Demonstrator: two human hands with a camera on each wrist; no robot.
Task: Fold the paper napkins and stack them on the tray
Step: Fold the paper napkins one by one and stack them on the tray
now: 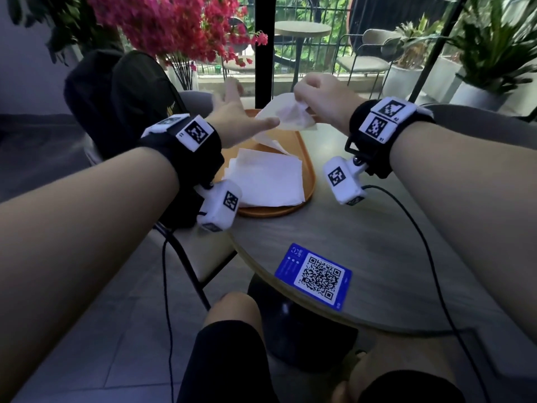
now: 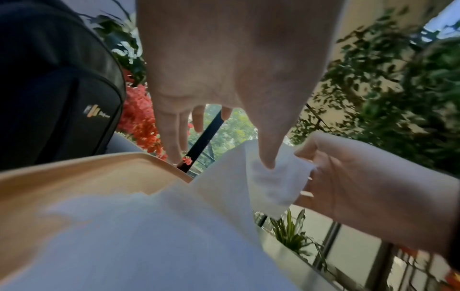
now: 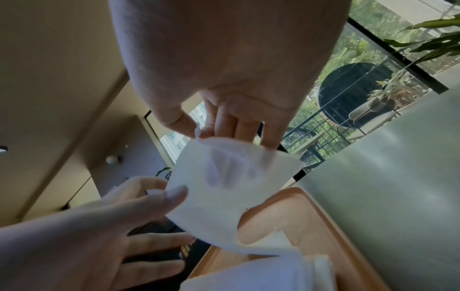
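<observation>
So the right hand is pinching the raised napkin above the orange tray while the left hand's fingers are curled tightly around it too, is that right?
Not quite: the left hand is open, its fingers straight, only its thumb touching the raised napkin, as the head view shows. The right hand does pinch it above the orange tray.

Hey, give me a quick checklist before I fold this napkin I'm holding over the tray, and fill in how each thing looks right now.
1. Right hand grips the lifted napkin at its top edge: ok.
2. Left hand has a hold on it: not ok, fingers straight, only the thumb tip touches the sheet.
3. Napkin clear of the pile: cannot tell, its lower corner hangs down to the napkin stack.
4. Napkin flat enough for a clean crease: not ok, bunched at the grip.
5. Stack sits inside the orange tray: ok, though its edges are fanned.
6. Bare table beside the tray for folding: ok.
</observation>
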